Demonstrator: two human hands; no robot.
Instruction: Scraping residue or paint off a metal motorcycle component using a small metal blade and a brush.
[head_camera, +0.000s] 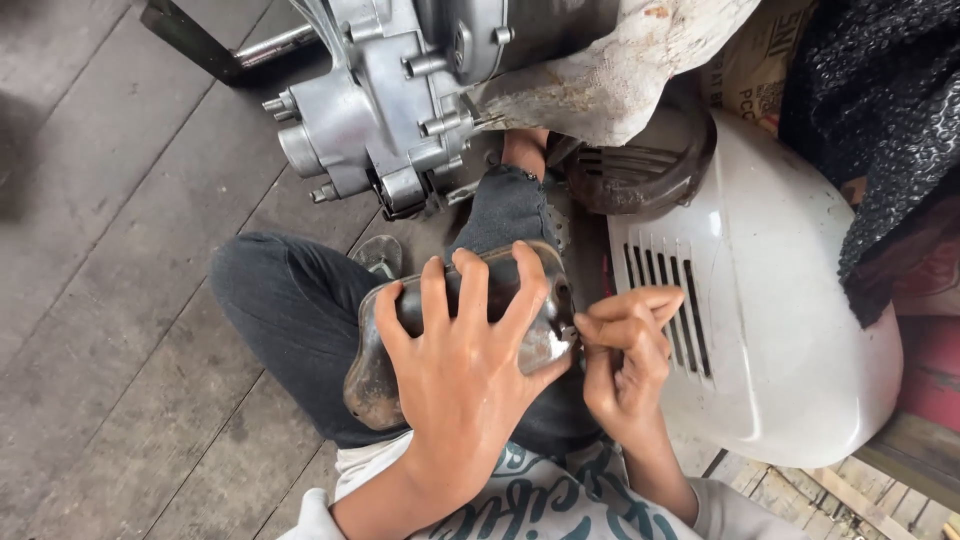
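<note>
- Clearly, the left hand (462, 375) is spread wide and clamped over a rusty, dished metal cover (372, 385), pressing it down onto the person's lap, over the dark trouser leg (285, 305).
- The right hand (622, 355) is pinched shut at the cover's right edge, thumb and forefinger together on something small and bright; whether that is a tool tip or a fastener cannot be told.
- The cover's long axis runs from lower left to upper right, its rounded back facing up toward the camera and its narrower end pointing toward the white vented panel (790, 300).
- The likeliest slip: the cover rests on a soft thigh, so a hard push at its edge could rock it out from under the palm.
- The pinching fingers sit right at a worn metal rim; a sudden give could scrape them.
- The grey engine casing (380, 100) hangs just ahead of the knee, near enough to knock.
</note>
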